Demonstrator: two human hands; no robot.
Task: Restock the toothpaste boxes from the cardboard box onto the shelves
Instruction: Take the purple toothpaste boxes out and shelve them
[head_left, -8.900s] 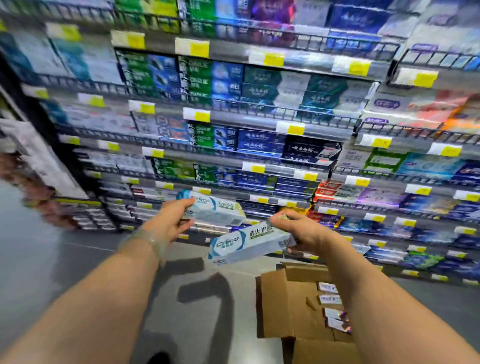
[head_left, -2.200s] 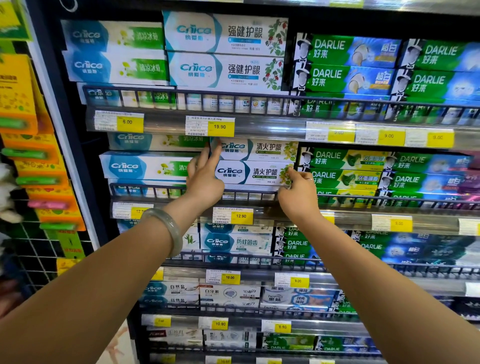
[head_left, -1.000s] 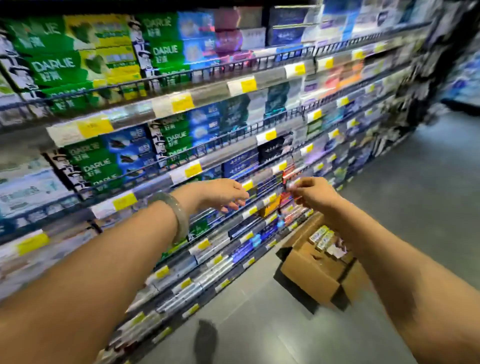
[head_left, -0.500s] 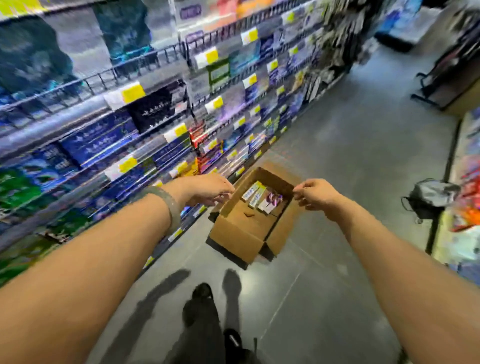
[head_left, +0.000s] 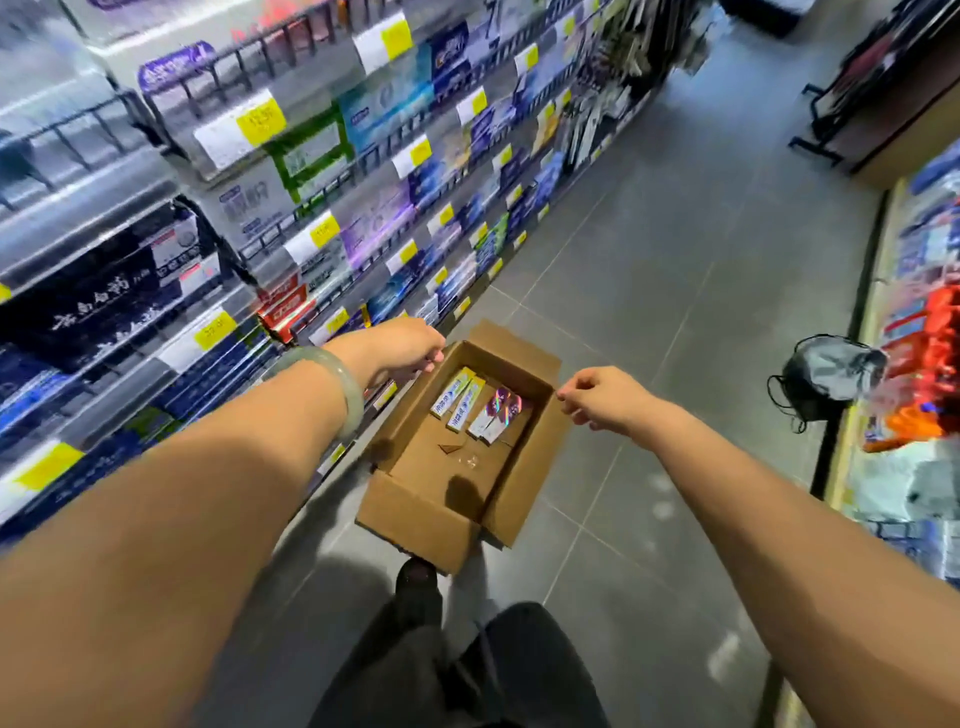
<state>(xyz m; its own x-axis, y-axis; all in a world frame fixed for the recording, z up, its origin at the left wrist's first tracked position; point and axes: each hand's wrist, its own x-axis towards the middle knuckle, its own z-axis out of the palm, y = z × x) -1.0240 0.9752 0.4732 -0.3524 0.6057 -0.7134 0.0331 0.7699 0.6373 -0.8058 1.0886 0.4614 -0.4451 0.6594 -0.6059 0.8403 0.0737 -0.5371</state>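
An open cardboard box (head_left: 415, 514) sits on the grey floor in front of me, beside the shelf foot. Several toothpaste boxes (head_left: 480, 410) lie flat at its far end, some white and green, some purple and shiny. My left hand (head_left: 410, 345), a pale bangle on its wrist, hovers over the box's far left corner with fingers curled and nothing in it. My right hand (head_left: 597, 397) hovers above the box's right wall, fingers loosely curled, also holding nothing. The shelves (head_left: 322, 171) of toothpaste with yellow price tags run along the left.
My dark-trousered legs and a shoe (head_left: 415, 582) stand just behind the box. A black bag (head_left: 826, 379) lies on the floor at the right, by a low display of red and orange goods (head_left: 919, 374). The grey tiled aisle (head_left: 675, 234) runs ahead.
I have turned from the shelf, where both hands set boxes in place, down to the cardboard box. Both hands, now holding nothing, have come lower and closer over the box.
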